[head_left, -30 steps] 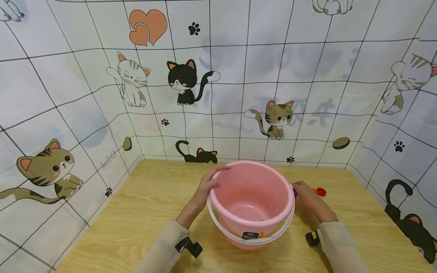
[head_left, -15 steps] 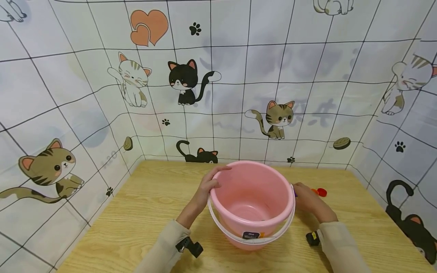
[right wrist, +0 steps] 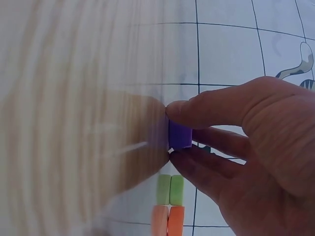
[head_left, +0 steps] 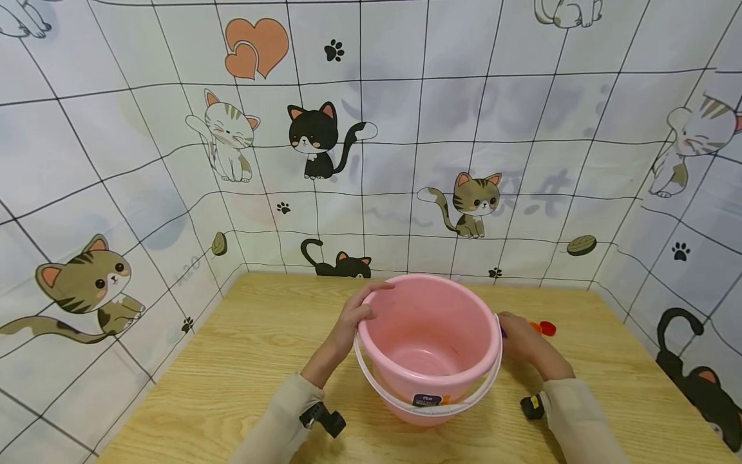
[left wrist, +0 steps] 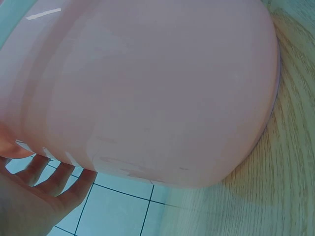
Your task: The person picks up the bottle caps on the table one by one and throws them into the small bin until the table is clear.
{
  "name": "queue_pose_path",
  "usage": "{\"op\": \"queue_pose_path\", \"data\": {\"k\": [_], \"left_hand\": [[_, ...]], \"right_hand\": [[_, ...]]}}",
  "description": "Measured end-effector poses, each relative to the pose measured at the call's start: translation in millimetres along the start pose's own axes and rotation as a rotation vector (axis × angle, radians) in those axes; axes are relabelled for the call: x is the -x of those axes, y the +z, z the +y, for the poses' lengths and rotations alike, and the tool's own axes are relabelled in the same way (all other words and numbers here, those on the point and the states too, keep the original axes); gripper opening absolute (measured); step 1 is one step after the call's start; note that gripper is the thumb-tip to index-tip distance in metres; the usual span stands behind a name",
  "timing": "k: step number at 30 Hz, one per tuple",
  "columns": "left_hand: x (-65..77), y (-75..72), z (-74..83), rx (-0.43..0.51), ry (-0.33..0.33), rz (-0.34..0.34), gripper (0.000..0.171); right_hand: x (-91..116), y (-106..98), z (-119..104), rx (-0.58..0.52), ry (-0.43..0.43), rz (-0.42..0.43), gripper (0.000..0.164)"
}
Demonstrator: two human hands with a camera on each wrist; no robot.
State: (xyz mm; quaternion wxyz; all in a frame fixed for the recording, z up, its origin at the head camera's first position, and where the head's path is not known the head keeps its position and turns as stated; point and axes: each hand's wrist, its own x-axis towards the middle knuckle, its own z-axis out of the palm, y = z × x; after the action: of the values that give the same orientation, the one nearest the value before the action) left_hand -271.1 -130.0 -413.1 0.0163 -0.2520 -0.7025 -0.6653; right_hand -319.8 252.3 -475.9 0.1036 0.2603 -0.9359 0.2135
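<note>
- Left hand [head_left: 348,316]: gripping the pink bucket [head_left: 435,316] by its rim; fingers curled over the far-left edge, clamped on it.
- Pink bucket: upright on the table [head_left: 278,335], right of the left fingers, left of the right hand.
- White handle [head_left: 440,410]: lowered across the bucket's near side, nearer the person than either hand's fingers.
- Dark label [head_left: 427,400]: bucket front, just above the handle, nearer the person than the left fingers.
- Right hand [head_left: 526,338]: thumb and fingers clamped on the purple block [right wrist: 180,133], beside the bucket's right side.
- Purple block: between right thumb and fingertips, at the table surface; whether it touches the table, can't tell.
- Green block [right wrist: 176,190]: near the right fingers, apart from them.
- Orange block [right wrist: 175,221]: next to the green one, farther from the right fingers.
- Red piece [head_left: 547,328]: on the table, right of the right fingers.
- Cat-print wall [head_left: 388,129]: beyond both hands' fingers.
</note>
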Motion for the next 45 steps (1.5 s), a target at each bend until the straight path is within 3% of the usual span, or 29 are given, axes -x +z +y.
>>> {"op": "queue_pose_path", "data": {"k": [11,16,31,45], "left_hand": [[0.4,0.5,1.1,-0.009,0.007,-0.003,0.063],[0.1,0.1,0.9,-0.008,0.010,-0.004,0.063],[0.4,-1.8,0.2,0.001,0.035,-0.017,0.063],[-0.1,-1.5,-0.4,0.005,0.019,-0.008,0.062]], "right_hand": [[1,0,7,-0.044,0.039,-0.032,0.018],[1,0,9,-0.032,0.015,-0.016,0.017],[1,-4,-2,-0.054,0.018,-0.038,0.020],[0,-8,-4,-0.061,0.016,-0.039,0.019]]}}
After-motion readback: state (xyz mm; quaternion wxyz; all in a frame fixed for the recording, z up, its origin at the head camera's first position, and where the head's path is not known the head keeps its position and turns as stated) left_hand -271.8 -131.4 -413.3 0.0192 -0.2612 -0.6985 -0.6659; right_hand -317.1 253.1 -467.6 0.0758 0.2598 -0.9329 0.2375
